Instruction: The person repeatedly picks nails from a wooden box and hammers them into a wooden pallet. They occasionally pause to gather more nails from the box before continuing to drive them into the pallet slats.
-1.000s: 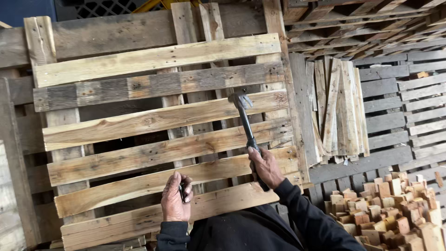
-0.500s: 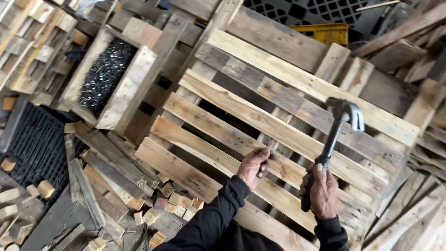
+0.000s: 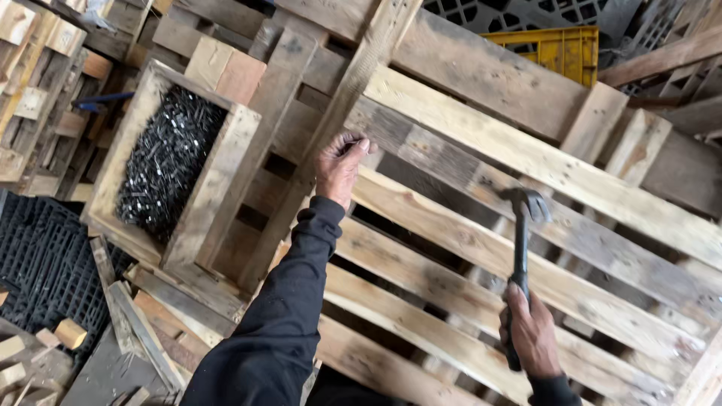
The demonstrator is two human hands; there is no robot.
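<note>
A wooden pallet [image 3: 481, 188] of pale slats fills the middle and right of the head view. My right hand [image 3: 532, 334] grips the handle of a dark claw hammer [image 3: 522, 225], whose head hangs just above a slat at the right. My left hand [image 3: 340, 164] reaches out in a black sleeve to the pallet's upper left edge, fingers curled as if pinching something small; I cannot make out what. A wooden box of dark nails [image 3: 167, 162] lies a short way left of that hand.
A yellow plastic crate [image 3: 560, 46] sits behind the pallet at top. Loose boards and wood blocks [image 3: 71, 331] lie at lower left on a black plastic grid [image 3: 37, 263]. More stacked timber [image 3: 30, 83] fills the top left.
My view has swung left and closer. My left hand has stretched out from the slats toward the nail box side. The hammer has stayed raised in my right hand.
</note>
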